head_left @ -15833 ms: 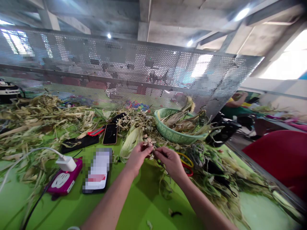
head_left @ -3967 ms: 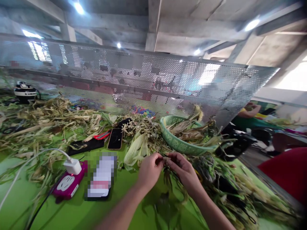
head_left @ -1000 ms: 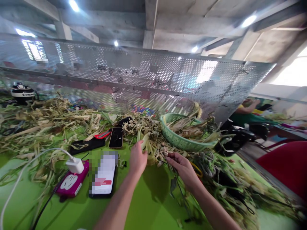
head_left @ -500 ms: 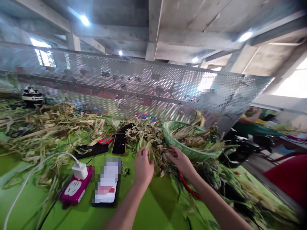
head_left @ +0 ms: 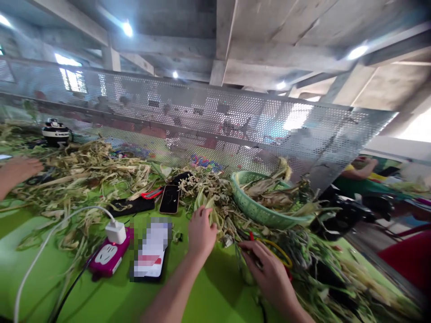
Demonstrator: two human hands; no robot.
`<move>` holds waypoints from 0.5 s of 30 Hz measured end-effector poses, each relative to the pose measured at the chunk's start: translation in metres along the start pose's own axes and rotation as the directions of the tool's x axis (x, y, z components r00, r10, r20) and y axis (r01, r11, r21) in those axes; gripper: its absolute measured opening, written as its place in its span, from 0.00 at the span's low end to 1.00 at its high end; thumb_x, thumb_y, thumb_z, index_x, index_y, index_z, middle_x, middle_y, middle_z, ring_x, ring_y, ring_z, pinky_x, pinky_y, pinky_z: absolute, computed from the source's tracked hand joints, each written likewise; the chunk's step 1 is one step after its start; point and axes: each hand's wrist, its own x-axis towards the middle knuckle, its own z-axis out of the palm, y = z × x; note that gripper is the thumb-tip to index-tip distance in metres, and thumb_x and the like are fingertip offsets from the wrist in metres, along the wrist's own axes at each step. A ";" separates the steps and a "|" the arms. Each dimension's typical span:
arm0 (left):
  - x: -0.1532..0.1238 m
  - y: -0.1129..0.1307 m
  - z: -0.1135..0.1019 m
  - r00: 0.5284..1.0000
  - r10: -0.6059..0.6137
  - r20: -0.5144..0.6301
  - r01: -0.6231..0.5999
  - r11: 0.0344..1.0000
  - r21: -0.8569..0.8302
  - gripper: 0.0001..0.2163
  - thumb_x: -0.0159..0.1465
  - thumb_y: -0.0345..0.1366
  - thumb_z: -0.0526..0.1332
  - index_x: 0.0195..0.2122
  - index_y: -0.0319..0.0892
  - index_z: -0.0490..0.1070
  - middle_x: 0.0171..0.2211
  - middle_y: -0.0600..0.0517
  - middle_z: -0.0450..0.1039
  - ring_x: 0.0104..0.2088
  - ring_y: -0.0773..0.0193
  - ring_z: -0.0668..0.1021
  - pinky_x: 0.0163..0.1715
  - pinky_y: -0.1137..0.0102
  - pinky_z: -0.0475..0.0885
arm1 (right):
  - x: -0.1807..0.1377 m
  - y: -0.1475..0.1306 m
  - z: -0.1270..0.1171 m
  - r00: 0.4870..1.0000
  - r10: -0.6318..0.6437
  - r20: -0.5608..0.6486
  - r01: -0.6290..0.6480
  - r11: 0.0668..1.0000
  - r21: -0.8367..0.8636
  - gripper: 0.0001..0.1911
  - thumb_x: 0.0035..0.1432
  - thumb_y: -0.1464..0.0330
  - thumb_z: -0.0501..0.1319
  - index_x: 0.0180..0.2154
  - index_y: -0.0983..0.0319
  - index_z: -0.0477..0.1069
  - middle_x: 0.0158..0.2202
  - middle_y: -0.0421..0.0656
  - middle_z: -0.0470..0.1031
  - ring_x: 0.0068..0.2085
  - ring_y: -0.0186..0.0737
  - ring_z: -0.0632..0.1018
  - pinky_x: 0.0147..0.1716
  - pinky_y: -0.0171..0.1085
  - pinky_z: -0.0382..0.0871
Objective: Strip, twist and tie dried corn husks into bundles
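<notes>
My left hand (head_left: 202,233) is closed at the pale green corn husk (head_left: 202,200), its fingertips on the lower end of the leaf. To the right and closer to me, my right hand (head_left: 264,267) has its fingers curled together above the green table (head_left: 220,280). Thin green strands hang by those fingertips; what they pinch is hidden. A yellow and red loop (head_left: 281,253), perhaps a tool handle or cord, lies just behind the right hand. Between and beyond both hands spreads a heap of dried, shrivelled plant bits (head_left: 218,190).
A green plastic basket (head_left: 251,204) of dry husks stands back right. Left lie a phone (head_left: 150,251), a second phone (head_left: 169,199), a purple power strip (head_left: 107,258) with white charger and cables. Another person's hand (head_left: 23,168) reaches in at far left. A perforated metal screen (head_left: 188,121) stands behind.
My right hand has come back toward me and down from the heap by the basket. My left hand stays at the husk. Another person's hand has appeared at far left.
</notes>
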 end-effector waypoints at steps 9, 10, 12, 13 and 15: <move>0.005 -0.006 -0.006 1.000 -0.026 -0.010 0.027 0.999 0.042 0.15 0.58 0.29 0.59 0.47 0.44 0.68 0.50 0.45 0.70 0.49 0.56 0.73 0.48 0.62 0.68 | -0.004 -0.009 -0.002 1.000 -0.003 0.021 0.003 1.000 0.004 0.09 0.63 0.66 0.54 0.40 0.59 0.71 0.38 0.46 0.76 0.39 0.43 0.77 0.39 0.36 0.70; 0.005 -0.006 -0.006 1.000 -0.025 -0.014 0.025 0.999 0.039 0.15 0.58 0.28 0.59 0.47 0.43 0.68 0.49 0.45 0.70 0.48 0.57 0.74 0.48 0.62 0.68 | -0.003 -0.009 -0.002 1.000 -0.003 0.020 0.003 1.000 0.003 0.09 0.63 0.66 0.54 0.40 0.59 0.71 0.38 0.46 0.76 0.39 0.43 0.77 0.39 0.36 0.70; 0.005 -0.007 -0.007 0.999 -0.027 -0.026 0.027 0.999 0.035 0.15 0.58 0.28 0.59 0.48 0.43 0.68 0.48 0.45 0.71 0.48 0.57 0.74 0.48 0.63 0.68 | -0.003 -0.009 -0.002 1.000 -0.002 0.017 0.002 1.000 0.006 0.09 0.63 0.66 0.54 0.40 0.59 0.72 0.38 0.46 0.76 0.39 0.43 0.77 0.39 0.37 0.70; 0.006 -0.007 -0.007 0.999 -0.031 -0.031 0.032 0.999 0.035 0.16 0.58 0.27 0.59 0.48 0.43 0.67 0.47 0.45 0.71 0.48 0.57 0.73 0.48 0.63 0.68 | -0.003 -0.009 -0.003 1.000 -0.002 0.017 0.002 1.000 0.009 0.09 0.63 0.66 0.54 0.40 0.59 0.72 0.38 0.46 0.76 0.39 0.43 0.77 0.39 0.37 0.70; 0.007 -0.007 -0.007 0.998 -0.046 -0.037 0.047 0.998 0.039 0.17 0.58 0.27 0.59 0.50 0.43 0.67 0.46 0.44 0.72 0.47 0.57 0.73 0.48 0.63 0.68 | -0.003 -0.010 -0.003 1.000 -0.001 0.020 0.001 1.000 0.018 0.09 0.63 0.66 0.54 0.40 0.59 0.72 0.38 0.46 0.76 0.39 0.43 0.77 0.40 0.37 0.70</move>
